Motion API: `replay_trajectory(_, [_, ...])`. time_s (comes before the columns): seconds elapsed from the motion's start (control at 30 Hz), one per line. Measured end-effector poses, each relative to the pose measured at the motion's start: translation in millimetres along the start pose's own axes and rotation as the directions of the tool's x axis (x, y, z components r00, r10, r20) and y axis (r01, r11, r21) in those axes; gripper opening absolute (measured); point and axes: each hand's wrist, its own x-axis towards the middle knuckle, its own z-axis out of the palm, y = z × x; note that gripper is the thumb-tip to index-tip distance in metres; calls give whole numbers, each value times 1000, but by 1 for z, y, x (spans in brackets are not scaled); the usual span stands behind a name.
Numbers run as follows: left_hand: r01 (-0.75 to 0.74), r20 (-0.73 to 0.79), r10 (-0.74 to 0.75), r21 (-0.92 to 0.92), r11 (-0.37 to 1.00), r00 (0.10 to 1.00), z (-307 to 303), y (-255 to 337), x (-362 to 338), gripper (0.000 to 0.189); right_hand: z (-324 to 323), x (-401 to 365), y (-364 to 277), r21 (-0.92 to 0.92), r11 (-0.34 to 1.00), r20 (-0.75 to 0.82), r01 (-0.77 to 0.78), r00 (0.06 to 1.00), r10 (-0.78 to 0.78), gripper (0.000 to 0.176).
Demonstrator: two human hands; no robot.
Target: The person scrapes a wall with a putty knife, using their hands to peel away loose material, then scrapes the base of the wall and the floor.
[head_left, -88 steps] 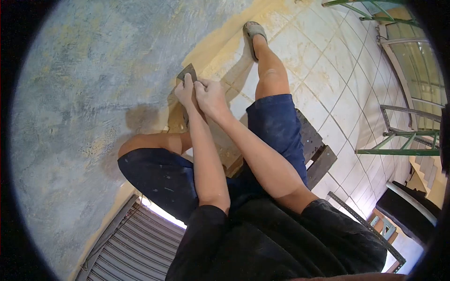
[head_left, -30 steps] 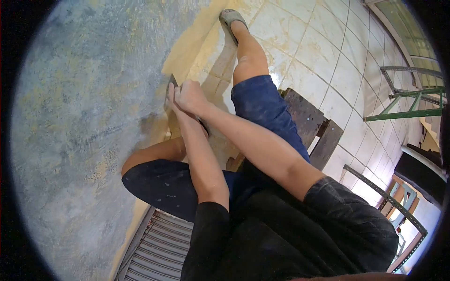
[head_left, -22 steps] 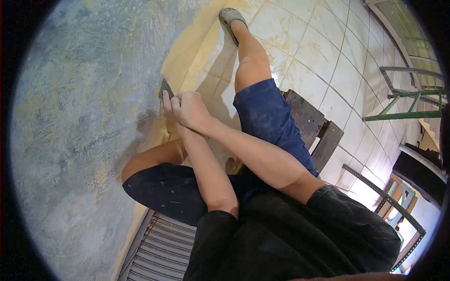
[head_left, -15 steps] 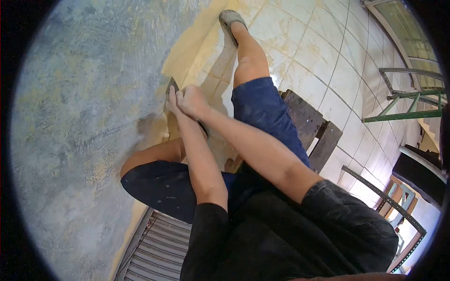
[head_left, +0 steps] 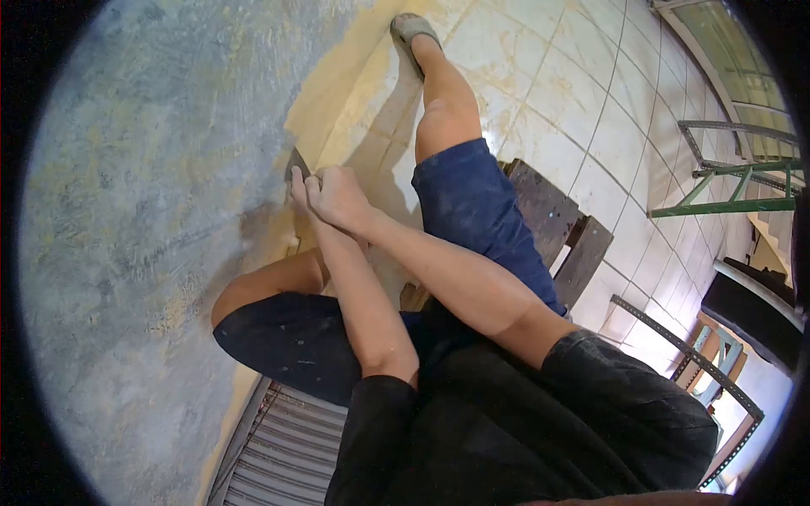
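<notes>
A scraper [head_left: 294, 159] with a dark, flat blade meets the lower part of the blue-grey wall [head_left: 169, 169], where the paint borders a bare yellowish strip [head_left: 325, 93]. My right hand [head_left: 339, 196] is closed in a fist at the scraper, hiding its handle. Tucked against it, my left hand [head_left: 301, 192] has its fingers closed at the base of the blade, and the two hands touch. My forearms cross the space between my bent knees. How the handle is shared between the hands is hidden.
Under me is a dark wooden stool [head_left: 544, 207]. White floor tiles [head_left: 574, 84] carry yellowish dust. A slatted metal shutter [head_left: 283, 447] adjoins the wall below my knee. Green metal framing [head_left: 726, 207] and a perforated metal frame [head_left: 688, 354] stand at the right.
Both hands have shifted slightly left with the scraper, and more of the blade shows. The view has moved a little.
</notes>
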Motion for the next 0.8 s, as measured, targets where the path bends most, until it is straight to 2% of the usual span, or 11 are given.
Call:
replay_trajectory(0.07, [-2,-9,2,4,1000,1000,-12,15,6,41,5,-4,-3,15,995,-17,96,995,-95,37])
replay_trajectory(0.2, [-4,-26,4,-9,1000,1000,-6,17,15,42,0,-1,-21,14,996,3,91,996,-91,36])
replay_trajectory(0.27, [-8,-15,8,-5,1000,1000,27,9,23,42,-14,5,-39,64,957,113,-282,955,273,32])
replay_trajectory(0.3, [-16,-2,16,-11,1000,1000,31,11,19,42,-9,7,-32,67,961,106,-268,960,260,32])
replay_trajectory(0.33, [-20,14,21,-26,999,1000,22,18,15,42,-2,13,-14,6,990,88,-143,986,142,31])
replay_trajectory(0.37, [-10,10,10,-24,1000,1000,10,2,-15,42,4,7,1,-55,997,89,-46,995,51,31])
replay_trajectory(0.4, [1,-10,-2,-10,1000,1000,-6,10,-14,42,7,-8,3,-52,996,101,-70,992,75,31])
replay_trajectory(0.47, [-13,-10,13,-12,1000,1000,-10,20,-7,42,8,-11,1,17,997,5,73,997,-73,31])
replay_trajectory(0.6, [-25,-19,25,-25,999,1000,-1,11,-18,42,17,-2,11,-33,998,-21,53,998,-54,31])
replay_trajectory(0.67, [-26,-8,26,-22,999,1000,10,17,-12,42,9,2,13,20,996,50,-90,995,89,30])
replay_trajectory(0.8, [-35,11,35,-24,999,999,12,22,-22,42,14,-5,19,3,1000,16,-6,1000,6,29])
